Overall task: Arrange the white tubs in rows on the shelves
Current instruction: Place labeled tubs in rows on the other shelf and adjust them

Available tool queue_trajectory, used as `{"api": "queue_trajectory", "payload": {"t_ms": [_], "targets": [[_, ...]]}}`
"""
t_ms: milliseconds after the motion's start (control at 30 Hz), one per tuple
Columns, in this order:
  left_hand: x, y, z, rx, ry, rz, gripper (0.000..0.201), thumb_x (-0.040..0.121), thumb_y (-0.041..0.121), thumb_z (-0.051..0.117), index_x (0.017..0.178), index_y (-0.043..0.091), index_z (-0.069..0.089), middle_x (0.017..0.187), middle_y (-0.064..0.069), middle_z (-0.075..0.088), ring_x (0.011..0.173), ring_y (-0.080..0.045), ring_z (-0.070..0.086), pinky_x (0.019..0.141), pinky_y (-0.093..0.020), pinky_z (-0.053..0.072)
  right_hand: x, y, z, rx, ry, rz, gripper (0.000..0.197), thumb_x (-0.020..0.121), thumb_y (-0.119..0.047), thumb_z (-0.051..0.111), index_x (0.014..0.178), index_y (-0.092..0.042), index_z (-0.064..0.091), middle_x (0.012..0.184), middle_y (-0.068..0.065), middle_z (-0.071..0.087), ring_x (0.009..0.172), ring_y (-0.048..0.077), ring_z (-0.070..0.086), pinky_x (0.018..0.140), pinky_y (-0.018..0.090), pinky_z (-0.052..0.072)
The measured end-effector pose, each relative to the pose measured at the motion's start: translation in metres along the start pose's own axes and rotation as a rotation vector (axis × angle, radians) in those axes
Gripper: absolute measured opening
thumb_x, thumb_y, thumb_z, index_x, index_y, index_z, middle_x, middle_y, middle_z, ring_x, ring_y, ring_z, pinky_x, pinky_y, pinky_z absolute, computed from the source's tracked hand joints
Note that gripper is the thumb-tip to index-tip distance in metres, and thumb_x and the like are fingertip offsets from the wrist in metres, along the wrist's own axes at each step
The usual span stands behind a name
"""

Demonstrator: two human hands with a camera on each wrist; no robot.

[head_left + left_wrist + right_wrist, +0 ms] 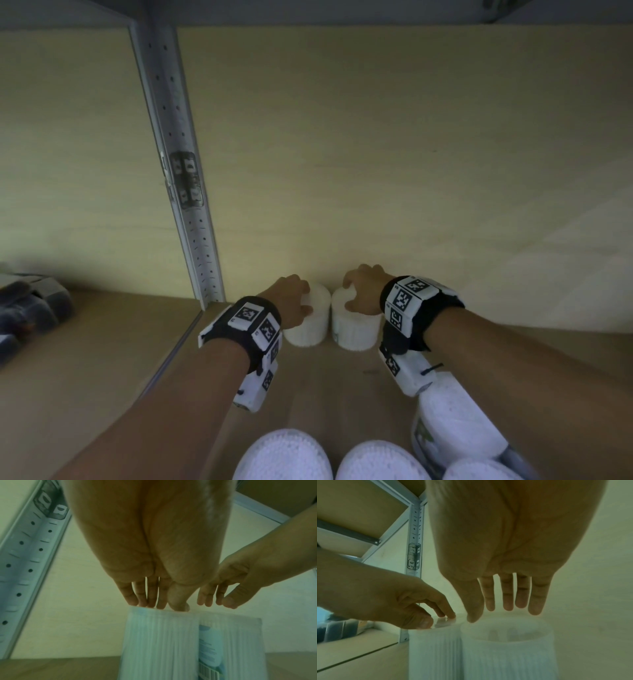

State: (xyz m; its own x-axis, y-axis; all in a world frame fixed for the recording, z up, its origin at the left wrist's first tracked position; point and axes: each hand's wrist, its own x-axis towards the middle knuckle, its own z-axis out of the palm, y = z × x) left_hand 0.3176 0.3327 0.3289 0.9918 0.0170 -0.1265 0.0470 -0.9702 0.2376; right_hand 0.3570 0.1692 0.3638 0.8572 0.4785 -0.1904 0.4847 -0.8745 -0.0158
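Note:
Two white ribbed tubs stand side by side, touching, at the back of the wooden shelf [342,387] against the pale wall. My left hand [308,301] comes down on the left tub [308,329] and holds its top rim between thumb and curled fingertips [450,615]. My right hand [347,294] hovers over the right tub [356,332], which carries a blue label [207,650]. Its fingers [508,601] hang fairly straight just above the rim, and only the thumb tip touches the rim. The tubs' far sides are hidden.
A perforated metal upright [178,164] rises just left of the tubs. Dark wrapped packs [30,305] lie on the neighbouring shelf at far left. Several more white tubs [282,455] crowd the near edge, one [455,421] under my right forearm. Another shelf board sits overhead.

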Motion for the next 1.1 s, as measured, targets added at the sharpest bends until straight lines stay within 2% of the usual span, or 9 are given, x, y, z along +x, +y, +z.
{"api": "queue_trajectory", "payload": {"t_ms": [67,167,300,500,600,700,833,933,1100], "targets": [[-0.001,0.001,-0.001,0.007,-0.003,0.002,0.056,0.097,0.031,0.048,0.146,0.01,0.031,0.15,-0.009,0.03,0.139,-0.026,0.03,0.115,-0.035,0.027,0.0,-0.003,0.004,-0.043,0.012,0.013,0.045,0.096,-0.027,0.051,0.135,-0.006,0.05,0.139,0.015,0.047,0.127,0.03,0.047,0.104,0.034,0.039],[-0.001,0.001,-0.001,0.015,-0.014,0.003,0.055,0.098,0.031,0.047,0.146,0.01,0.031,0.151,-0.009,0.029,0.14,-0.026,0.029,0.115,-0.035,0.027,0.001,-0.004,0.008,-0.052,-0.009,0.017,0.048,0.095,-0.031,0.053,0.133,-0.003,0.053,0.138,0.016,0.05,0.125,0.028,0.052,0.102,0.033,0.043],[-0.002,0.001,-0.002,0.024,-0.019,0.002,0.056,0.098,0.032,0.048,0.146,0.011,0.031,0.151,-0.009,0.028,0.14,-0.026,0.029,0.115,-0.036,0.027,0.001,-0.003,0.005,-0.021,-0.023,0.013,0.051,0.095,-0.025,0.055,0.139,0.0,0.048,0.141,0.019,0.05,0.128,0.029,0.052,0.104,0.034,0.044],[-0.001,0.002,-0.002,0.028,-0.018,-0.001,0.055,0.097,0.031,0.048,0.146,0.012,0.032,0.15,-0.008,0.03,0.139,-0.027,0.03,0.114,-0.037,0.03,0.004,0.005,0.002,0.064,-0.112,-0.03,0.052,0.09,-0.012,0.062,0.139,-0.009,0.045,0.146,0.01,0.04,0.13,0.027,0.047,0.104,0.03,0.04],[0.0,0.001,-0.003,0.023,-0.022,-0.004,0.054,0.097,0.032,0.049,0.145,0.012,0.033,0.149,-0.008,0.031,0.138,-0.027,0.032,0.113,-0.037,0.031,0.004,0.007,-0.002,0.07,-0.145,-0.048,0.053,0.09,-0.004,0.059,0.141,-0.012,0.045,0.148,0.011,0.037,0.132,0.029,0.045,0.103,0.032,0.041],[0.0,0.001,-0.004,0.028,-0.036,-0.007,0.055,0.097,0.032,0.049,0.145,0.012,0.033,0.15,-0.008,0.03,0.139,-0.027,0.031,0.113,-0.037,0.031,0.001,0.007,-0.004,0.064,-0.113,-0.066,0.051,0.092,-0.003,0.054,0.141,-0.014,0.045,0.149,0.012,0.036,0.132,0.03,0.044,0.102,0.032,0.041],[0.001,0.001,-0.004,0.031,-0.03,-0.004,0.054,0.097,0.032,0.049,0.145,0.012,0.033,0.148,-0.008,0.031,0.138,-0.027,0.032,0.113,-0.037,0.031,0.001,0.004,-0.004,-0.03,-0.024,-0.031,0.048,0.095,-0.019,0.054,0.14,-0.007,0.046,0.145,0.014,0.041,0.13,0.029,0.047,0.105,0.032,0.04],[0.0,0.001,-0.003,0.027,-0.027,-0.005,0.055,0.097,0.032,0.048,0.145,0.012,0.032,0.149,-0.008,0.031,0.138,-0.027,0.031,0.113,-0.037,0.03,0.003,0.004,-0.002,-0.078,-0.069,0.008,0.056,0.094,-0.037,0.054,0.135,0.0,0.05,0.139,0.017,0.051,0.125,0.03,0.054,0.103,0.036,0.046],[0.0,0.001,-0.002,0.02,-0.016,0.0,0.054,0.097,0.031,0.048,0.145,0.012,0.032,0.149,-0.008,0.031,0.138,-0.026,0.03,0.114,-0.036,0.029,0.002,0.008,0.003,-0.077,-0.063,-0.008,0.057,0.092,-0.04,0.056,0.134,-0.002,0.048,0.138,0.016,0.047,0.123,0.03,0.051,0.103,0.037,0.045]]}}
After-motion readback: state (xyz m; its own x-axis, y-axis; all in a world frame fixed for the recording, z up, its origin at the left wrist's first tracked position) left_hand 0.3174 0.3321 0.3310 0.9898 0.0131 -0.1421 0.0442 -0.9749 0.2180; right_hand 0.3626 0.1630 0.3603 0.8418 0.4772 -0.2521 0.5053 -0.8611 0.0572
